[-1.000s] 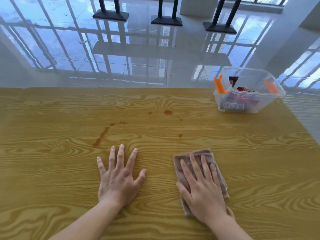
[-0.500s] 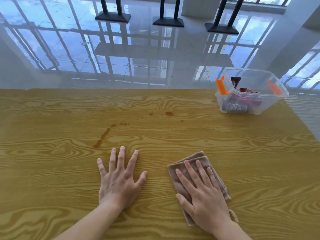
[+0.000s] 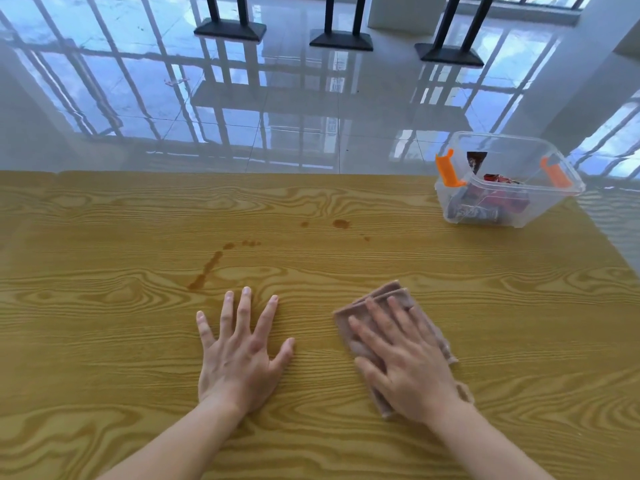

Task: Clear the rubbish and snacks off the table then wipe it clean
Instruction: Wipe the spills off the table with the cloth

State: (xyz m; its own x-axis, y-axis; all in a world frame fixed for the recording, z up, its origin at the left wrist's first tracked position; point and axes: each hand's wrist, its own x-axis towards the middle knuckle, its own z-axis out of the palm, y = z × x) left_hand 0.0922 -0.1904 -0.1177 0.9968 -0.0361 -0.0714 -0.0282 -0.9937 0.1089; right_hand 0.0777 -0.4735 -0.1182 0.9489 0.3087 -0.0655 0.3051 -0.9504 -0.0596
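A: Where are the hands?

B: Both lie palm-down on the wood-grain desk. The left hand rests flat on bare wood, its grip spread wide, fingers fanned and holding nothing. The right hand lies flat on a folded pinkish-brown cloth, fingers splayed, pressing it against the desk rather than pinching it.

A: And the mess?

B: Brown stains remain on the desk: a streak just beyond the left hand's fingertips, with small dots trailing away from it, and a rounder spot farther back toward the middle. The cloth sits apart from all of them, to their right and nearer the person.

A: The snacks?

B: Dark and red wrappers sit inside a clear plastic box with orange latches, standing at the far right corner of the desk, well apart from both hands. Beyond the desk edge lies a glossy tiled floor with black stand bases.
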